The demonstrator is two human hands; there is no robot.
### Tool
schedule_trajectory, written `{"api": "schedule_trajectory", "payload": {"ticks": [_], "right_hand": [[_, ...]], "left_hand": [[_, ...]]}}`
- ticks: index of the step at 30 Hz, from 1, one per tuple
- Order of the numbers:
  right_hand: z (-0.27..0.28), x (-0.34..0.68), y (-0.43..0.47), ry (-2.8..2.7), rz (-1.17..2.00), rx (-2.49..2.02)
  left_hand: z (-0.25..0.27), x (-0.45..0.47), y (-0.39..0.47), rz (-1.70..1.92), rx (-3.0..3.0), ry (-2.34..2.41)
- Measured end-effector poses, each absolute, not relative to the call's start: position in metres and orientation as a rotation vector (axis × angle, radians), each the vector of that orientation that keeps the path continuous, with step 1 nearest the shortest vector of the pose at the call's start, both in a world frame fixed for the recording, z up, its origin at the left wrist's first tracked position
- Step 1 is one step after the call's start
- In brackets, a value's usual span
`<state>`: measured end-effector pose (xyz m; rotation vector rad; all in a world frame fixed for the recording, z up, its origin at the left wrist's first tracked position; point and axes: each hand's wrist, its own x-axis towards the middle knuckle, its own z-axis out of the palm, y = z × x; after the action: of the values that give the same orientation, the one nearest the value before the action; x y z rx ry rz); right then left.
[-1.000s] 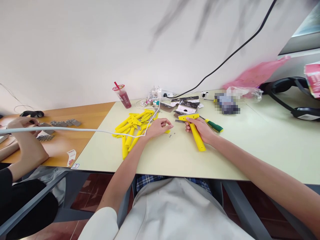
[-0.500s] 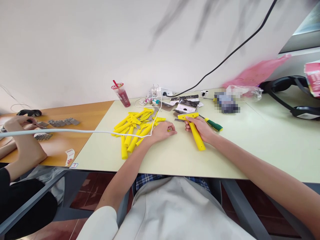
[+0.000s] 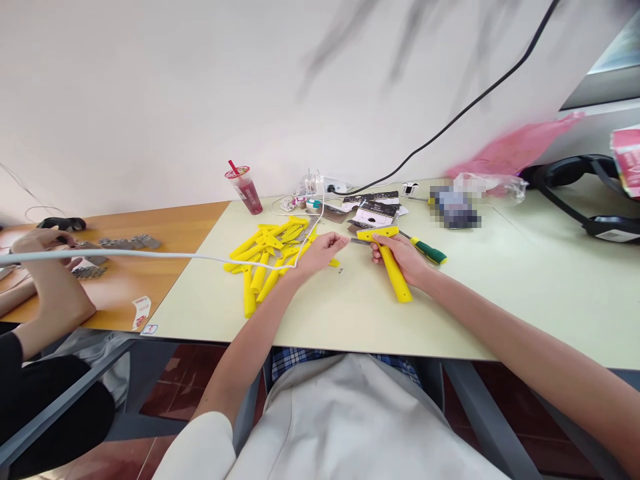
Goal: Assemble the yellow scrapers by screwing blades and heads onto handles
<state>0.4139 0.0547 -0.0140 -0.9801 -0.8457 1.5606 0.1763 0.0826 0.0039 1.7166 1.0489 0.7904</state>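
Pale green table: one (image 3: 500,300), against the wall, bearing the person's work.
Wooden table: one, adjoining on the left (image 3: 167,250), with a neighbour's arm (image 3: 55,287) and grey metal pieces (image 3: 130,243) on it.
Black headset: one, at the far right (image 3: 575,193).
White cable: one (image 3: 165,257), crossing the view in front of the neighbour's arm and part of the yellow pile.
Yellow pile: overlapping scraper handles (image 3: 257,277) left of the left hand; at least five, exact count unclear.
Drink cup: one (image 3: 250,193), red straw, behind the pile.
Right hand: fingers (image 3: 403,257) closed around one yellow scraper (image 3: 394,270), head up, handle slanting down; one green screwdriver (image 3: 431,251) lies just beside.
Left hand: fingers drawn together (image 3: 323,252), tips near a thin grey strip (image 3: 359,241) beside the scraper; cannot tell whether they hold anything.
Tiny metal bits: near the left hand (image 3: 341,271), too small to count.
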Motion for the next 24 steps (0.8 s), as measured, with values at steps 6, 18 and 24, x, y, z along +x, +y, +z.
{"api": "schedule_trajectory", "payload": {"ticks": [6,18,24], "right_hand": [[-0.015,0.414,0.055,-0.86,1.559,-0.977],[-0.015,0.414,0.055,-0.86,1.568,-0.98],[-0.013,0.414,0.055,-0.847,1.573,-0.98]], "left_hand": [[0.017,0.176,0.083,0.922,1.085,0.789],[0.011,0.166,0.081,0.789,1.971,1.243],[0.016,0.164,0.077,0.432,2.191,1.245]]}}
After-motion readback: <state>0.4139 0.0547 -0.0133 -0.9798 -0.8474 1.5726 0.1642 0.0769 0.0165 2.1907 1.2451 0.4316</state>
